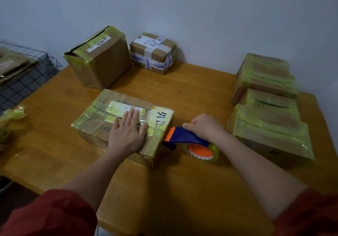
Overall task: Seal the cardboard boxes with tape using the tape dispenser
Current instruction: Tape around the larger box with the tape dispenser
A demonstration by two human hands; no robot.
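bare table (192, 93) centre, box stacks (265, 96) right

My right hand (203, 126) grips the blue handle of the tape dispenser (184, 135), and its orange front edge touches the right side of the cardboard box (98, 111). The tape roll (203, 150) sits just below my grip, over the wooden table (182, 93). Left of the grip, my left hand (128, 131) lies flat on the box top, fingers straight. Right of the grip stands a stack of taped boxes (265, 118). Far beyond the grip, by the wall, are a large box (108, 60) and a small box (153, 52).
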